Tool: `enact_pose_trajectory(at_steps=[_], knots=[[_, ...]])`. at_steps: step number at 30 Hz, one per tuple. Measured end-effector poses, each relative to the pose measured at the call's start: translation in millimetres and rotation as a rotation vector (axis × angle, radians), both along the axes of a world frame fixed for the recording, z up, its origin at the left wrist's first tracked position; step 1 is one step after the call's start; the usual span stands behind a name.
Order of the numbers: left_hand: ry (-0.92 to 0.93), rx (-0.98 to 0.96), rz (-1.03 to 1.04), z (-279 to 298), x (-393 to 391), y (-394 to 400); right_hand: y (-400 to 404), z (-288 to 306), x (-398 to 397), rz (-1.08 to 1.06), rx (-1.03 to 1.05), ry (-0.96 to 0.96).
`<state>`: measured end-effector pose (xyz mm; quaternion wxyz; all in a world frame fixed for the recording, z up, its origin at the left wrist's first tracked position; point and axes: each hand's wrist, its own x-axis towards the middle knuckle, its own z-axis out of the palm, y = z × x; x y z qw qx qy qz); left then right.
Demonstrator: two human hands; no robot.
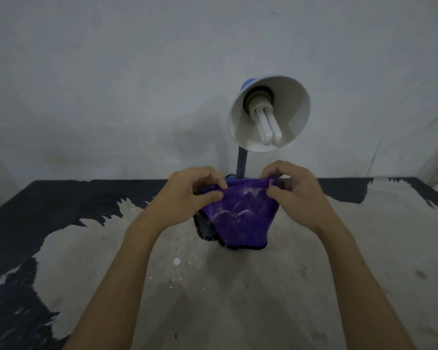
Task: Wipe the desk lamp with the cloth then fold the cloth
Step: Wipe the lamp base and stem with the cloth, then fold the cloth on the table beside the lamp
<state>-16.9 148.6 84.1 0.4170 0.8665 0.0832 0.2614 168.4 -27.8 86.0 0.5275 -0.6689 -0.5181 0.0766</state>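
You are pinching the top edge of the purple cloth (240,213) with your left hand (195,193) and right hand (293,190) at frame centre, just before the lamp (268,112); it is hanging limp, light and dusty, so keep gripping its corners.
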Motion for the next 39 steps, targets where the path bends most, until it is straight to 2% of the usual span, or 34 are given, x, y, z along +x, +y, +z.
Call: enact_pose_trajectory(at_steps=[8,13,16,25,28,31,35,39], knots=[[0.019,0.027,0.053,11.4,-2.8,-7.2,-3.3,0.6,4.3,-0.046,0.029,0.026],[-0.064,-0.111,0.05,25.8,-8.1,-16.8,-0.4,2.0,2.2,-0.163,0.042,-0.062],[-0.098,-0.166,0.096,32.0,-15.3,-15.6,-1.1,0.4,4.9,-0.184,0.007,-0.037],[-0.235,-0.076,0.156,35.2,-14.2,-10.1,8.5,-3.5,-7.9,-0.172,-0.002,-0.077],[-0.28,0.0,0.238,31.6,-13.7,-6.3,15.0,-12.3,-10.9,-0.137,-0.073,-0.073],[-0.374,0.042,0.298,32.2,-15.4,-2.0,17.6,-22.6,-13.5,-0.008,-0.253,-0.02],[-0.468,0.039,0.362,34.1,-22.1,7.2,19.9,-36.1,-10.3,0.103,-0.46,-0.1],[-0.486,0.057,0.445,29.2,-28.6,18.7,20.1,-39.6,-6.9,0.068,-0.427,-0.049]])
